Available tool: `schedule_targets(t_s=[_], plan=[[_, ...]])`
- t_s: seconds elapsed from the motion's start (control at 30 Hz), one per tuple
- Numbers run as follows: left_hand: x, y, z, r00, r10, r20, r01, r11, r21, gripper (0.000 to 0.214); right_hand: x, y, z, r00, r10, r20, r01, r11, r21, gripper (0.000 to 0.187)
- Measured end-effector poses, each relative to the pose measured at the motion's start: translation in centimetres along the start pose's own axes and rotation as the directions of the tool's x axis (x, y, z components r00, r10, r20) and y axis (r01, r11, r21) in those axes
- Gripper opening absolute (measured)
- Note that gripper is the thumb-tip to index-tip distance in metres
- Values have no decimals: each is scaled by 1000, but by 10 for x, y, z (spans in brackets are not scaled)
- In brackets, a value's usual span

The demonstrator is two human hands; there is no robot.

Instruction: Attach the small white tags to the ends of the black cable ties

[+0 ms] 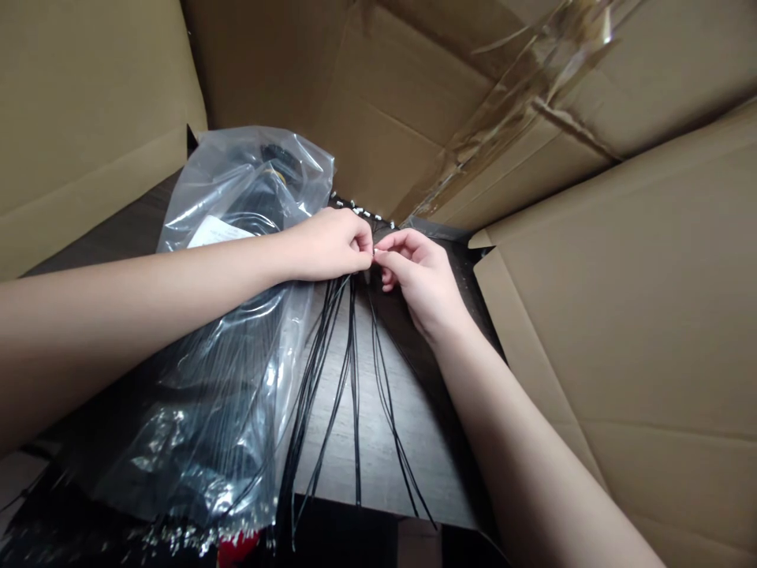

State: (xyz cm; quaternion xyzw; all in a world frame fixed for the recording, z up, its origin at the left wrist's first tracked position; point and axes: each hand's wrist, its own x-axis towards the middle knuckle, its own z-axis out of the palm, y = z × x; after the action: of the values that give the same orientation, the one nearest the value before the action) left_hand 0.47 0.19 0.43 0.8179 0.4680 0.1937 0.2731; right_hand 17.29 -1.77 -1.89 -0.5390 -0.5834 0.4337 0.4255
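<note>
Fingertips of my left hand (pixel 337 246) and my right hand (pixel 417 272) nearly meet above the dark table. Both hands are closed in a pinch. A tiny white connector (pixel 376 251) shows at the right thumb and fingertip; its far side is hidden. The left fingers are curled at a black wire, mostly covered by the hand. Several thin black wires (pixel 355 379) fan out below the hands toward the table's near edge. Beyond the left hand lies a row of small white connectors (pixel 367 213).
A clear plastic bag (pixel 289 315) full of black wires lies under my left forearm, with a white label (pixel 216 231) on it. Cardboard walls stand at the left (pixel 88 102), back (pixel 331 87) and right (pixel 639 300). Shiny brown tape (pixel 520 87) crosses the back one. The dark table (pixel 396 465) ends below.
</note>
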Motion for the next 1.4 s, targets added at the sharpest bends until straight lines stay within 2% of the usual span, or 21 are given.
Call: schedule_targets(t_s=[0.23,0.5,0.67,1.4], plan=[[0,2,-2,999,-40,-24,38,994,-102,17,1,-1,-2,1000,2,3,-2,994,111,16],[2,0,-2,999,-50,-19,46,982,-181,15,3,2,-5,999,-28,22,25,992,124,21],[3,0,-2,998,-58,-26,52,980,-192,15,3,4,-6,998,-37,47,31,993,115,26],[3,2,-3,997,-76,-31,67,970,-233,15,3,1,-5,998,-11,58,3,991,135,25]])
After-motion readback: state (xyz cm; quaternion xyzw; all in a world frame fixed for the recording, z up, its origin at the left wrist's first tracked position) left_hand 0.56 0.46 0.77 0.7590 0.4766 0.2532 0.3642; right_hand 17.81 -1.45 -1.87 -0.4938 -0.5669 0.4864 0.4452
